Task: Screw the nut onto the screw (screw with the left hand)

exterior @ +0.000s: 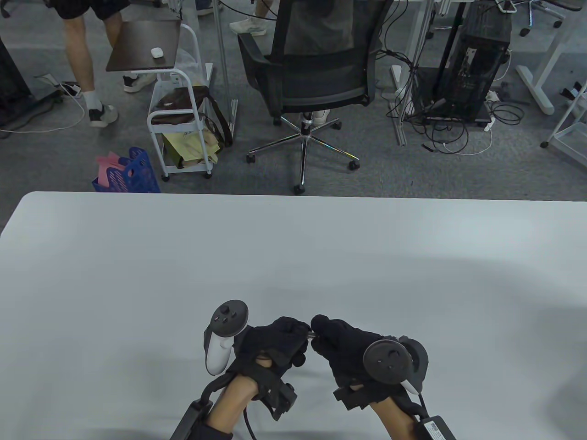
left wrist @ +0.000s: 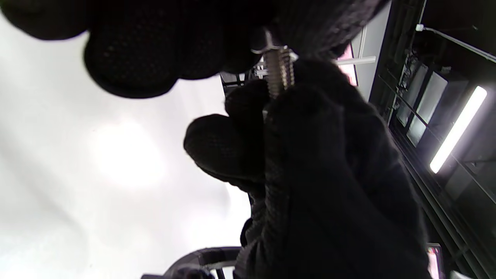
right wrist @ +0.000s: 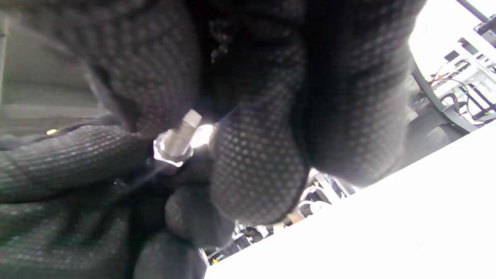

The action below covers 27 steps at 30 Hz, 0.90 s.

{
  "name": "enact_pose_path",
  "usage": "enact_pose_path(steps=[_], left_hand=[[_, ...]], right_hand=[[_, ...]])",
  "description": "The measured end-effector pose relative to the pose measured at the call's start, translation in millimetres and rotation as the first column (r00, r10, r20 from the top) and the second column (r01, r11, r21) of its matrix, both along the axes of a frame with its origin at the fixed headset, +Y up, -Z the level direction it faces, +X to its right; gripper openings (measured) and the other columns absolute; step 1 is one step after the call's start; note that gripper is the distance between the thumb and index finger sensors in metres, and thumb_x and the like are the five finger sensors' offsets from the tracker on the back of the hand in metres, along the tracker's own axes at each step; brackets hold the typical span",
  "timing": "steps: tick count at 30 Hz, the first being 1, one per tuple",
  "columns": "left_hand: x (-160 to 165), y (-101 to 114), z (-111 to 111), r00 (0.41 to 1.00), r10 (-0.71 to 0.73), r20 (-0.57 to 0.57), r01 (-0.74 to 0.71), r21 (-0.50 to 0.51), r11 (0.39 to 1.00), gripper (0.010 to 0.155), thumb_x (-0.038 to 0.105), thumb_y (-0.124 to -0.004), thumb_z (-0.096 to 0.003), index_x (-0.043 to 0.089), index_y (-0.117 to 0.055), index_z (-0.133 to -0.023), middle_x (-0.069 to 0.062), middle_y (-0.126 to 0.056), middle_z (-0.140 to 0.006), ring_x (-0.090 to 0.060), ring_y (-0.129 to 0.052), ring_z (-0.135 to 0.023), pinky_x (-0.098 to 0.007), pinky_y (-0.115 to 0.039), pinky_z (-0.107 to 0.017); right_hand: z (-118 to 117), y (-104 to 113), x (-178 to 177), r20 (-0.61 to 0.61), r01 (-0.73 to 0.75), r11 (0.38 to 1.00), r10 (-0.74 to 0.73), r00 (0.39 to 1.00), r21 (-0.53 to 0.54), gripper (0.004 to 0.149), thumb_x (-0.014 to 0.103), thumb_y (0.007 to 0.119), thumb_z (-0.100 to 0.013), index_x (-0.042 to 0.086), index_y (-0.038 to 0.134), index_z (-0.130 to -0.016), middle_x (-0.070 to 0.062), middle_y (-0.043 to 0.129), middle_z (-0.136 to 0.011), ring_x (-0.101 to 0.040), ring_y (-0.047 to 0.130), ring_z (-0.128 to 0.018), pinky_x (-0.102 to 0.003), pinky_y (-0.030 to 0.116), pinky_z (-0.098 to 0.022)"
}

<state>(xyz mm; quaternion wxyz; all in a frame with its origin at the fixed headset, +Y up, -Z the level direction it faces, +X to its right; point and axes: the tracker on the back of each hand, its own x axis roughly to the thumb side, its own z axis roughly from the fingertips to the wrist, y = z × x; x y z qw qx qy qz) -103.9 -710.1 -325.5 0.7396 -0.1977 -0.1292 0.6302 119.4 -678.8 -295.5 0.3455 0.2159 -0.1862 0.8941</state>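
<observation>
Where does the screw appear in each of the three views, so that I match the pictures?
Table view: screw, a small glint between the two gloved hands, bottom centre.
Left wrist view: top centre, threads visible.
Right wrist view: left of centre, with the nut on it.
Shared landmark: white table.

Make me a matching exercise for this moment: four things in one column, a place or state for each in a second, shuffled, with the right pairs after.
Things:
1. left hand
2. right hand
3. nut
4. table

Places or states:
A. white, under both hands
B. on the threaded screw, between gloved fingertips
C. left of the metal parts in the table view
D. right of the metal parts in the table view

Pairs: 1-C, 2-D, 3-B, 4-A
</observation>
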Motion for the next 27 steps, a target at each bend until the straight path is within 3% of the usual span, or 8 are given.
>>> enact_pose_path(steps=[5, 7, 9, 14, 16, 18, 21, 27], left_hand=[[-1.9, -5.8, 0.5, 0.999, 0.028, 0.019, -0.027, -0.050, 0.998, 0.067, 0.043, -0.071, -0.0448, 0.005, -0.062, -0.099, -0.027, -0.078, -0.083, -0.046, -0.089, -0.056, -0.059, -0.071, -0.045], [-4.7, -6.5, 0.5, 0.998, -0.002, -0.061, -0.001, -0.041, 0.999, 0.065, 0.045, -0.073, -0.0433, 0.004, -0.072, -0.093, -0.029, -0.084, -0.078, -0.048, -0.092, -0.051, -0.060, -0.073, -0.041], [-4.1, -4.5, -0.3, 0.999, -0.005, -0.040, 0.004, -0.030, 1.000, 0.057, 0.042, -0.075, -0.0430, 0.003, -0.081, -0.084, -0.028, -0.088, -0.074, -0.047, -0.094, -0.048, -0.060, -0.074, -0.039], [-1.1, -1.5, -0.7, 0.999, 0.027, 0.026, -0.026, -0.029, 0.999, 0.055, 0.034, -0.074, -0.0444, 0.005, -0.070, -0.091, -0.025, -0.081, -0.080, -0.044, -0.091, -0.053, -0.058, -0.072, -0.043], [-2.9, -4.0, 0.8, 1.000, 0.024, 0.003, -0.023, -0.040, 0.999, 0.066, 0.042, -0.071, -0.0450, 0.004, -0.062, -0.099, -0.027, -0.078, -0.084, -0.046, -0.090, -0.056, -0.059, -0.071, -0.044], [-6.0, -5.8, 0.7, 0.998, -0.022, -0.067, 0.020, -0.032, 0.999, 0.068, 0.046, -0.072, -0.0432, 0.002, -0.070, -0.096, -0.030, -0.083, -0.080, -0.048, -0.092, -0.052, -0.060, -0.073, -0.041], [-5.3, -6.1, -0.5, 0.999, -0.014, -0.040, 0.012, -0.041, 0.999, 0.057, 0.042, -0.073, -0.0436, 0.003, -0.083, -0.083, -0.029, -0.088, -0.073, -0.048, -0.094, -0.047, -0.061, -0.073, -0.039], [-2.6, -6.0, -1.2, 1.000, 0.002, 0.026, -0.001, -0.051, 0.999, 0.057, 0.036, -0.071, -0.0452, 0.004, -0.070, -0.093, -0.028, -0.079, -0.082, -0.047, -0.089, -0.055, -0.060, -0.071, -0.044]], right_hand=[[1.4, 1.8, -2.0, -0.008, -0.022, 1.000, 0.022, 1.000, 0.017, 0.046, 0.031, 0.093, -0.031, 0.015, 0.091, -0.074, -0.010, 0.105, -0.062, -0.017, 0.120, -0.032, -0.039, 0.104, -0.029], [2.5, 2.1, -3.1, -0.014, -0.029, 0.999, 0.029, 0.999, 0.024, 0.046, 0.032, 0.094, -0.031, 0.015, 0.092, -0.073, -0.010, 0.105, -0.062, -0.017, 0.120, -0.032, -0.038, 0.104, -0.030], [2.6, 1.8, -3.7, -0.014, -0.036, 0.999, 0.036, 0.999, 0.026, 0.046, 0.032, 0.094, -0.031, 0.015, 0.091, -0.074, -0.010, 0.105, -0.063, -0.017, 0.120, -0.032, -0.038, 0.104, -0.030], [3.0, 3.0, -2.3, -0.014, -0.020, 0.999, 0.020, 1.000, 0.026, 0.046, 0.032, 0.094, -0.031, 0.016, 0.091, -0.074, -0.009, 0.104, -0.064, -0.017, 0.119, -0.033, -0.039, 0.104, -0.032], [2.6, 3.3, -1.6, -0.013, -0.017, 0.999, 0.017, 1.000, 0.027, 0.046, 0.032, 0.094, -0.031, 0.017, 0.090, -0.074, -0.009, 0.104, -0.064, -0.017, 0.118, -0.034, -0.039, 0.103, -0.032], [2.1, 2.9, -1.4, -0.018, -0.010, 1.000, 0.010, 1.000, 0.017, 0.046, 0.032, 0.094, -0.031, 0.017, 0.091, -0.074, -0.009, 0.104, -0.064, -0.017, 0.118, -0.034, -0.039, 0.103, -0.032], [1.5, 2.3, -2.2, -0.020, -0.034, 0.999, 0.034, 0.999, 0.020, 0.046, 0.032, 0.094, -0.031, 0.017, 0.091, -0.074, -0.008, 0.104, -0.064, -0.017, 0.119, -0.034, -0.038, 0.103, -0.032], [2.1, 2.6, -2.5, -0.023, -0.038, 0.999, 0.039, 0.999, 0.020, 0.046, 0.033, 0.094, -0.031, 0.018, 0.091, -0.074, -0.008, 0.104, -0.064, -0.017, 0.118, -0.034, -0.038, 0.103, -0.032]])
